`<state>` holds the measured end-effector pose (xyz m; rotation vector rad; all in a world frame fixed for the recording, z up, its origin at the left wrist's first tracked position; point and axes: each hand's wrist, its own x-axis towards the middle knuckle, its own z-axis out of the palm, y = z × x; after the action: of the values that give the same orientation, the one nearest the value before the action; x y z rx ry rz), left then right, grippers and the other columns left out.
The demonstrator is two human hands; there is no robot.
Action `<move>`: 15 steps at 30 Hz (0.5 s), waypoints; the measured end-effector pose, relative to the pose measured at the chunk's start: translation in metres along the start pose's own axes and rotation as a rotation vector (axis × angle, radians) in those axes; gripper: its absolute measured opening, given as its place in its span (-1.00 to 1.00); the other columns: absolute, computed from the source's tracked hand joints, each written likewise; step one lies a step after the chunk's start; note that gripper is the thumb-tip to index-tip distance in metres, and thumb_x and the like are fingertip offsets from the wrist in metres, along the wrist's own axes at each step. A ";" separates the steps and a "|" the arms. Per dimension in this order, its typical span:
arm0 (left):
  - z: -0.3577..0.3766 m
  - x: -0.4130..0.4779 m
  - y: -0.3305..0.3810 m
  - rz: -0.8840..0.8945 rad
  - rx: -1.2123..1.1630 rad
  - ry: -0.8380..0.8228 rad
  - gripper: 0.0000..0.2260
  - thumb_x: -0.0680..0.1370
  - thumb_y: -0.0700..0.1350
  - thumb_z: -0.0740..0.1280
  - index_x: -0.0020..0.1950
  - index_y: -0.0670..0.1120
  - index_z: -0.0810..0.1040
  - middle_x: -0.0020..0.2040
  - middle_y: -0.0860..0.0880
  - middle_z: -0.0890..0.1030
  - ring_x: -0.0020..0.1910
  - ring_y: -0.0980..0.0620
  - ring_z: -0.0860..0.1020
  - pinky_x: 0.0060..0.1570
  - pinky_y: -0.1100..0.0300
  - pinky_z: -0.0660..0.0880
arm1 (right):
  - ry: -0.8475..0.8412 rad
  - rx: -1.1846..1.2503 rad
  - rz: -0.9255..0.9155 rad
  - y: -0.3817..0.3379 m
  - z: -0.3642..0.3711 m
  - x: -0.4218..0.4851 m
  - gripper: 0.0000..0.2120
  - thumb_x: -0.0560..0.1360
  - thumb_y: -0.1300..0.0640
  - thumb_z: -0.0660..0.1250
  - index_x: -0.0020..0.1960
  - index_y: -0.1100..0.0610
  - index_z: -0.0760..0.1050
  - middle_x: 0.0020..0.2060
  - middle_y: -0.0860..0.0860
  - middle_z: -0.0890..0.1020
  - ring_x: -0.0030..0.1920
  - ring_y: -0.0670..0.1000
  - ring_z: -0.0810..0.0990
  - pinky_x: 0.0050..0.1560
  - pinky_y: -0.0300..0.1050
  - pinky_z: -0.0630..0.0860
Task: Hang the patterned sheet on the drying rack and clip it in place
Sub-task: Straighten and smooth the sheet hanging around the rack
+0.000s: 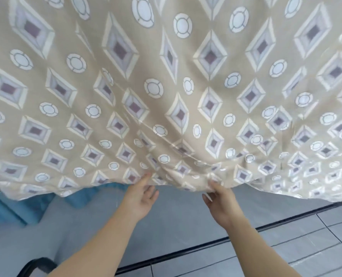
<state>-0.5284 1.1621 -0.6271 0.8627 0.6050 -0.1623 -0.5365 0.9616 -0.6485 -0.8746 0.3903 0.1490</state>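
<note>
The patterned sheet (172,86), beige with white circles and purple-centred diamonds, hangs in front of me and fills most of the view. Its lower hem runs across the frame, bunched into folds near the middle. My left hand (141,198) reaches up to the hem, fingers fairly straight, its thumb touching the cloth edge. My right hand (220,198) pinches the hem between thumb and fingers, gathering a fold. The drying rack and any clips are hidden behind the sheet.
Below the hem lies a grey tiled floor (286,246) crossed by a dark track or sill (206,248). Something blue (16,208) sits low at the left behind the sheet. A dark curved object (32,266) shows at the bottom left.
</note>
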 end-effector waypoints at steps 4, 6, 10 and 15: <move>0.014 0.001 -0.015 0.028 0.075 -0.032 -0.93 0.53 -0.28 0.31 -0.12 -0.14 0.51 0.06 -0.03 0.57 0.10 0.02 0.47 0.14 0.17 0.37 | -0.006 0.295 -0.093 -0.046 -0.011 -0.007 -0.58 0.22 0.08 0.47 0.08 0.06 0.54 -0.03 -0.01 0.63 0.02 0.02 0.59 -0.11 -0.17 0.52; 0.015 0.003 -0.014 0.107 0.069 0.048 -0.91 0.50 -0.31 0.34 -0.06 -0.17 0.48 0.13 -0.12 0.56 0.01 0.01 0.53 0.08 0.18 0.41 | 0.050 0.352 -0.120 -0.065 -0.021 -0.012 -0.75 0.29 0.11 0.46 -0.04 0.05 0.56 -0.10 -0.04 0.62 -0.04 -0.01 0.60 -0.18 -0.21 0.53; 0.002 0.006 -0.011 0.170 0.075 0.134 -0.88 0.48 -0.30 0.37 -0.09 -0.17 0.45 0.12 -0.17 0.57 -0.08 0.05 0.56 0.05 0.20 0.43 | 0.243 0.092 -0.040 -0.066 -0.044 -0.010 -0.97 0.52 0.21 0.31 -0.04 0.11 0.49 -0.20 -0.04 0.56 -0.18 -0.08 0.54 -0.14 -0.23 0.44; -0.011 0.007 -0.008 0.167 0.144 0.174 -0.91 0.50 -0.27 0.37 -0.12 -0.18 0.46 -0.01 -0.11 0.58 -0.15 0.09 0.55 0.10 0.18 0.45 | 0.344 -0.093 -0.082 -0.043 -0.049 -0.012 -0.86 0.48 0.26 0.36 -0.08 0.13 0.40 -0.19 0.03 0.56 -0.21 -0.03 0.53 0.06 -0.07 0.46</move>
<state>-0.5300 1.1658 -0.6415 1.0702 0.6859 0.0212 -0.5489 0.8962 -0.6410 -1.0098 0.6715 -0.0616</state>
